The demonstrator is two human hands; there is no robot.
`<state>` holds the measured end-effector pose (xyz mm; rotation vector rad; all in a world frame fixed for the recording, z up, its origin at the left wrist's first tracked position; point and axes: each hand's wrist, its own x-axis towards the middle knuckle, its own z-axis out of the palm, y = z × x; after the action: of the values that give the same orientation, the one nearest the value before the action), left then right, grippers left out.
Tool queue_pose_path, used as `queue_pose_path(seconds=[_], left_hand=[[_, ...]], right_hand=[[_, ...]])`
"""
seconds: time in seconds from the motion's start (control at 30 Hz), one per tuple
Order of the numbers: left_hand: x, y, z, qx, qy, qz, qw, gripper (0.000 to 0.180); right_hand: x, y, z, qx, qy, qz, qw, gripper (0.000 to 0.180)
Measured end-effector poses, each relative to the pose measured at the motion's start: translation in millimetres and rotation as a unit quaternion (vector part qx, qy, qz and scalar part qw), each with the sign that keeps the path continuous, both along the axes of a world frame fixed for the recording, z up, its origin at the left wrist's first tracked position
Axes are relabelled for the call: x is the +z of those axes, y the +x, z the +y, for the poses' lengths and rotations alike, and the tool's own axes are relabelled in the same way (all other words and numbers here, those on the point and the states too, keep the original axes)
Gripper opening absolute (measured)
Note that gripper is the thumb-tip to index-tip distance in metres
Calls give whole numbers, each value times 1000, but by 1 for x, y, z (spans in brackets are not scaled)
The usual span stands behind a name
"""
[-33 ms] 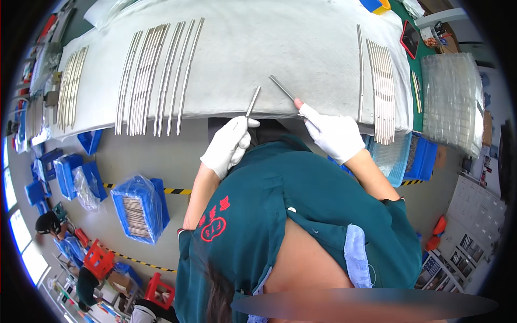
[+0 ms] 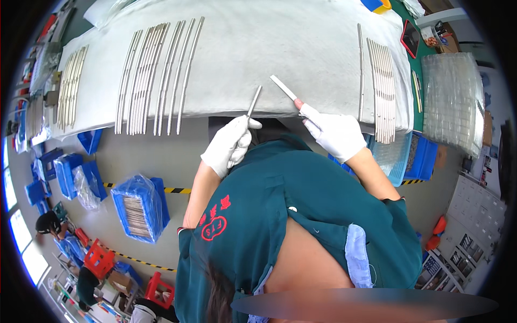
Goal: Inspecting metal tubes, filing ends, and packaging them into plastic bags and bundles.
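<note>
Aiming one rod (image 2: 255, 100) at one o'clock, my left hand (image 2: 228, 143) encloses it; right hand (image 2: 337, 133) grips another rod (image 2: 283, 87) toward ten-thirty.

Brighter rod on your right
The metal rod (image 2: 283, 88) in your right hand (image 2: 335, 134), pointing between 10 and 11 o'clock, now shows a whitish face, previously darker grey.

Bright, even light is covering the cloth (image 2: 237, 54); a rod (image 2: 282, 87) is gleaming, windows (image 2: 21, 229) are glaring, edges are curving into black.
</note>
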<state>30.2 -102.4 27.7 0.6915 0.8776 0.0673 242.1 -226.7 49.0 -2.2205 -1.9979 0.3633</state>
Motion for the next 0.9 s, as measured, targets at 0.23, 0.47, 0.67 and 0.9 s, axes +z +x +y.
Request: queue_pose_path(seconds=[0.23, 0.47, 0.67, 0.9], left_hand=[[-20, -1, 1, 6, -82, -53, 995, 39], [-15, -3, 8, 7, -157, -86, 984, 42], [-9, 5, 4, -20, 53, 55, 997, 33], [-7, 9, 0, 22, 81, 78, 993, 26]], right_hand=[[-7, 0, -3, 8, 7, -1, 1000, 42], [0, 1, -2, 73, -31, -6, 997, 46], [3, -3, 13, 93, -37, -36, 994, 46], [2, -3, 6, 80, -12, -38, 996, 43]])
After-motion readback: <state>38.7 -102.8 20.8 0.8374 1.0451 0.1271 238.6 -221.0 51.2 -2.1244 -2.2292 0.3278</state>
